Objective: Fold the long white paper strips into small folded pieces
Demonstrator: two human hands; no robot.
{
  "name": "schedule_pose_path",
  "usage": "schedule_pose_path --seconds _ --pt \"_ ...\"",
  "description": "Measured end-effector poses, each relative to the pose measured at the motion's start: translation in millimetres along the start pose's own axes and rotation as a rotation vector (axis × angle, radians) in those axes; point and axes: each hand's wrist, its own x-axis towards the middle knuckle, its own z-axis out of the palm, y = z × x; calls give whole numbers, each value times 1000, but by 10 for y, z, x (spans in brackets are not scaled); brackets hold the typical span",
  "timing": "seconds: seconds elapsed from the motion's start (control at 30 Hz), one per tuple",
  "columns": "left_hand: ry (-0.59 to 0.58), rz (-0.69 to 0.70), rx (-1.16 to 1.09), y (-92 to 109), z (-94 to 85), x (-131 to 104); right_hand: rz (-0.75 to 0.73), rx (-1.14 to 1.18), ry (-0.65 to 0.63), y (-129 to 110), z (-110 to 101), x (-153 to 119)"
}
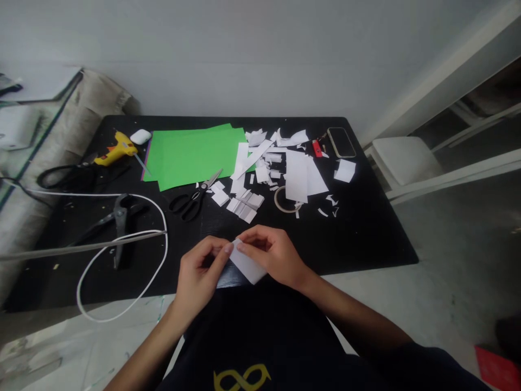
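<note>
Close to the table's front edge, a small piece of white paper is pinched between both of my hands. My left hand grips its upper left corner with thumb and index finger. From the right, my right hand holds the paper's top edge, thumb on the near face and fingers curled behind. Whether the paper is folded, I cannot tell. Just beyond my hands lie several folded white paper pieces, and black-handled scissors rest to their left with the blades partly apart.
Green sheets lie at the back of the black table. Paper scraps surround a tape roll. A red lighter and phone are at right. A yellow glue gun, pliers and white cable occupy the left.
</note>
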Motion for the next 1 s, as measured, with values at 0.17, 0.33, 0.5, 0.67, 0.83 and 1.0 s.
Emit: schedule_pose_path --seconds 0.17,0.33,0.5,0.67,0.83,1.0 --pt "77 77 -20 -6 16 -4 -43 -57 2 -30 5 -11" --pt "106 144 29 -13 21 -14 -79 -98 10 -45 4 -19" --pt "116 122 32 -14 20 -26 -98 -88 50 -44 26 -22" --pt "143 105 3 16 32 -32 -115 -71 76 -65 46 -30" --pt "138 103 -10 16 39 -44 -118 -102 98 -77 51 -47" --pt "135 137 -35 3 45 -51 -140 -101 113 -66 54 -57"
